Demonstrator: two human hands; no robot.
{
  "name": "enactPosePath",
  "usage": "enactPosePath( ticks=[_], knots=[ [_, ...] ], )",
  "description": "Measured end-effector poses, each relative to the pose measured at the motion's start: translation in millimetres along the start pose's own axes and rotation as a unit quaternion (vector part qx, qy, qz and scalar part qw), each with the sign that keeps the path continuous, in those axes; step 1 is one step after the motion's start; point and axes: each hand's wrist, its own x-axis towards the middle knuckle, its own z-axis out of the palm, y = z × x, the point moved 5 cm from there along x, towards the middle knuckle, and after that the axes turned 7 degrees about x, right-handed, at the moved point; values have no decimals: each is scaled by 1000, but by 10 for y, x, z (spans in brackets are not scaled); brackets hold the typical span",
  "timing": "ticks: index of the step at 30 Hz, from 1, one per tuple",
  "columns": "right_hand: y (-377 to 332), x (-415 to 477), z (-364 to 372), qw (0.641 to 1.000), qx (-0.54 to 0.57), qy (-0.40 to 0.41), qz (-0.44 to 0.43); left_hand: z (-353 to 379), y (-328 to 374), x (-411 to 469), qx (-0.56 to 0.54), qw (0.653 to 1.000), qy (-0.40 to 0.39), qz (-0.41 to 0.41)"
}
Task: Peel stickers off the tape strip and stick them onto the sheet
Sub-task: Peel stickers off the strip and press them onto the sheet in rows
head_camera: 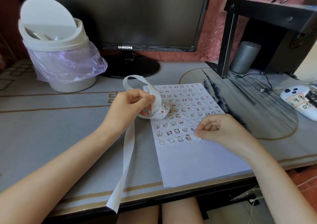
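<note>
Now left hand (127, 106) fingers clamp tape strip (127, 148); right hand (217, 129) fingertips pressed together on sticker (197, 137), touching sheet (197, 158).

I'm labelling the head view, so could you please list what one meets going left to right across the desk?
Lidded bin → monitor → left hand holding the tape strip → sheet → right hand → grey cylinder → white controller.

I see a matt white paper sheet (197, 156) carrying small glossy stickers (188, 137). The strip (127, 151) looks like smooth, faintly shiny backing paper. The desk (51, 129) has a matt, finely speckled grey cover. The bin (56, 40) is smooth plastic with a thin, glossy, translucent purple liner (72, 64). The monitor (137, 14) is glossy black.
</note>
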Motion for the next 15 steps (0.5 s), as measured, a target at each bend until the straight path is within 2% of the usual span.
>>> enactPosePath(
  ticks=[9, 15],
  knots=[
    [49, 8, -19, 999, -4, 9, -45, 6, -17, 5, -3, 1000, -2, -3],
    [109, 39, -49, 999, 20, 18, -40, 8, -29, 11, -5, 1000, -3, -3]
  ],
)
